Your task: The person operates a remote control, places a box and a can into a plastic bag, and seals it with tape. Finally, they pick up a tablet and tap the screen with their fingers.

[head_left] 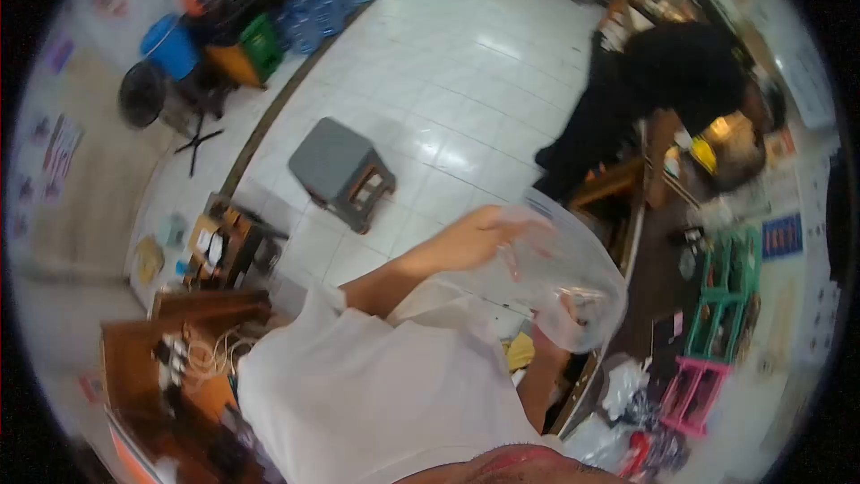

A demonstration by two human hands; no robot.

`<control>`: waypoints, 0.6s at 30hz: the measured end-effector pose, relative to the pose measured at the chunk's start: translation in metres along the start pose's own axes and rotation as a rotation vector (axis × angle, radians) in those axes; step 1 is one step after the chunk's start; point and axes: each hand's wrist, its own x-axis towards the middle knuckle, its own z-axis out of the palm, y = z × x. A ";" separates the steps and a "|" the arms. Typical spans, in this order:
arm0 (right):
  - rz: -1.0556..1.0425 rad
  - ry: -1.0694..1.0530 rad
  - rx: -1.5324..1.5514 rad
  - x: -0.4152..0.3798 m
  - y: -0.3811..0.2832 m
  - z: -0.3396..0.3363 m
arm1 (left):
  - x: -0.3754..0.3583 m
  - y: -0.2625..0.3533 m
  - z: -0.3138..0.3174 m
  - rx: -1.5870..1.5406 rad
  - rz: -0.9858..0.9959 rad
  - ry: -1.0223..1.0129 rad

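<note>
A large, see-through plastic container [596, 273] is between my two hands, tilted and slightly blurred. My left hand [488, 237] reaches across from the left and grips its near upper edge, with the fingertips showing faintly through the plastic. From below, my right hand [557, 327] holds the container's lower side, its fingers partly visible through the wall. A shiny glare lies on the plastic near the right fingers. Whether anything is inside is too unclear to tell. Something yellow [519, 351] is beside my right forearm.
A grey stool [336, 166] stands on the tiled floor. A person in black [627, 90] leans over the dark counter [658, 282] at the right. Green racks [721, 305], a pink rack [694, 394] and plastic bags [623, 390] are along it. Wooden furniture [125, 354] is at lower left.
</note>
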 end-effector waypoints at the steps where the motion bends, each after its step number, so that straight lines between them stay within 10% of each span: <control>1: 0.010 -0.006 0.076 0.002 -0.002 0.013 | -0.001 -0.002 -0.006 0.054 0.010 0.020; 4: 0.100 0.017 0.523 0.002 -0.022 0.066 | -0.006 -0.005 -0.015 0.119 -0.001 0.020; 7: -0.230 -0.548 0.723 0.048 0.055 -0.021 | -0.008 -0.001 -0.021 0.136 -0.078 -0.083; 10: -0.053 -0.052 0.825 0.012 0.001 0.025 | -0.005 0.006 -0.012 0.167 -0.062 -0.104; 13: 0.253 -0.357 0.457 0.037 0.038 -0.003 | 0.005 0.007 0.006 0.113 -0.152 -0.243; 15: 0.060 -0.445 0.458 0.030 0.060 -0.001 | 0.013 -0.003 0.019 0.283 -0.104 -0.423; 18: -0.109 -0.815 1.015 0.030 0.045 0.024 | 0.013 -0.036 0.016 0.257 -0.094 -0.533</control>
